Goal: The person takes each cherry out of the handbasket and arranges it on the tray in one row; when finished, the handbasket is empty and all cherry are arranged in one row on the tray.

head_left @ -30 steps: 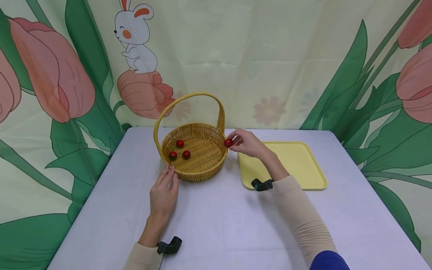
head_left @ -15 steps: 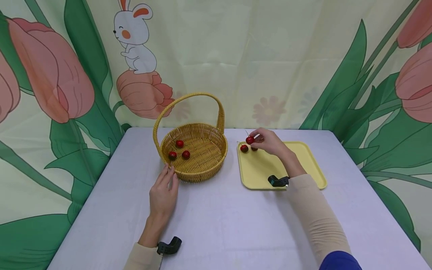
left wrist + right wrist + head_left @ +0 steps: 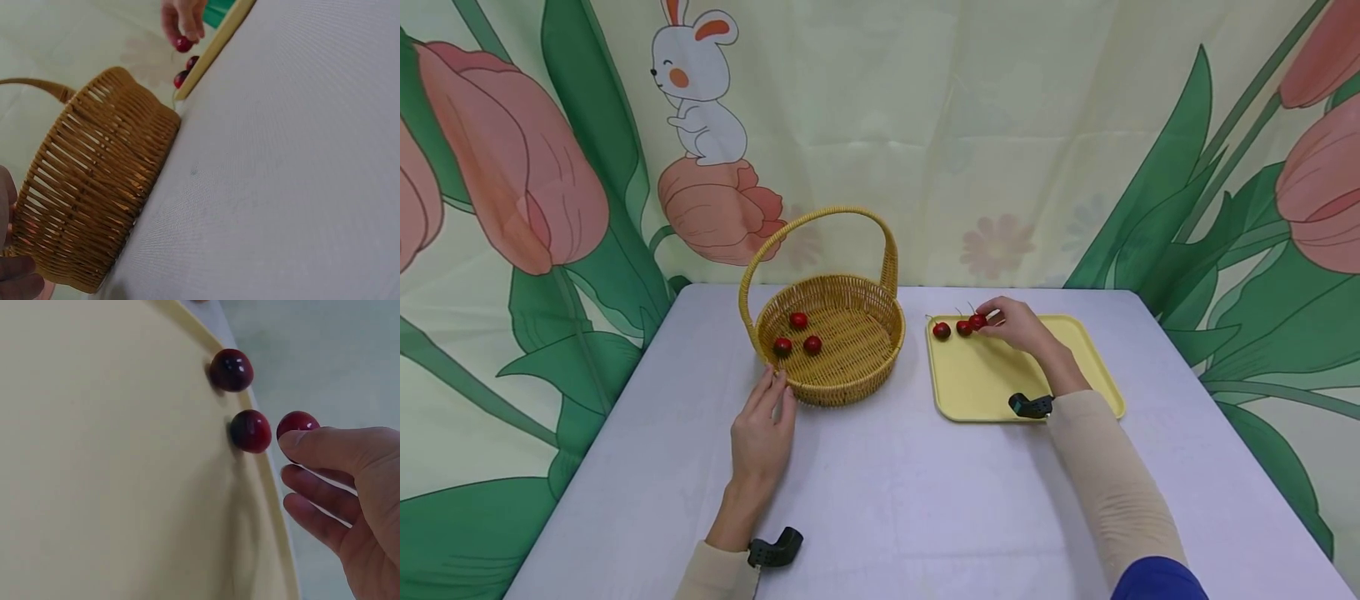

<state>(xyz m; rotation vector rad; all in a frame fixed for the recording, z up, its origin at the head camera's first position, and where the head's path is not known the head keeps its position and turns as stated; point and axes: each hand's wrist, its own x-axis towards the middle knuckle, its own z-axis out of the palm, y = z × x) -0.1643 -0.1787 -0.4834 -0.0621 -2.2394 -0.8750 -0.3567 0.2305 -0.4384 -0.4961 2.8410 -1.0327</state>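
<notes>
My right hand (image 3: 1013, 323) pinches a red cherry (image 3: 977, 322) between thumb and fingertips at the far edge of the yellow tray (image 3: 985, 387). Two more dark red cherries lie along that edge: one cherry (image 3: 250, 431) right beside the held one, another cherry (image 3: 231, 370) farther along. My left hand (image 3: 762, 446) holds the near left rim of the round wicker basket (image 3: 850, 390), its fingertips at the rim. Inside the basket sit three cherries, among them a cherry (image 3: 812, 344) toward the middle. The left wrist view shows the basket's woven side (image 3: 94, 175).
The basket's tall arched handle (image 3: 820, 212) rises over its bowl. A white cloth (image 3: 880, 500) covers the table. Behind stands a printed curtain (image 3: 1000, 150) with tulips and a rabbit. Each wrist wears a black camera, such as the left camera (image 3: 775, 548).
My right hand has carried the cherry from the basket's right rim over to the tray's far edge, beside two cherries there. The left hand and the basket have stayed in place.
</notes>
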